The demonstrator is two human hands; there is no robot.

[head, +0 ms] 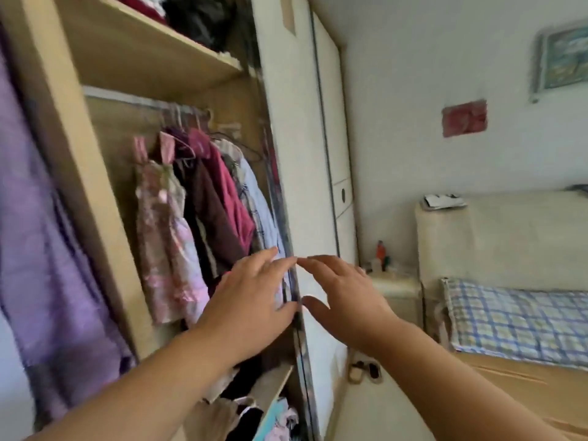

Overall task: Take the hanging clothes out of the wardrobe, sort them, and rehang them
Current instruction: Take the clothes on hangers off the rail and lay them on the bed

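Head view: the hanging clothes (206, 198) are bunched at the right end of the wardrobe rail (127, 99), in the compartment under the upper shelf (143, 62). They include a pink floral dress (162, 237) on the left, a maroon top (227, 198) in the middle and a pale blue shirt (262, 214) pressed up against the edge of the sliding door (302, 148). Each garment hangs with its length straight down, its hook over the rail above. Both hands sit low at that door edge, and neither grasps anything. The left hand (254, 300) is spread in front of the opening with its fingers straight and its thumb apparently on the edge. The right hand (345, 297) lies flat-fingered over the door's face, its fingertips nearly meeting the left's; blur hides whether it touches. From both hands the clothes lie up and to the left, deeper in the wardrobe. The left hand is the nearer, just below the shirt's hem, so it looks better placed to reach up for the hangers. Below the hands a lower shelf (273, 386) holds piled garments. A purple garment (35, 224) hangs at far left. At right are a nightstand (396, 289) and a bed with a checked pillow (515, 316).
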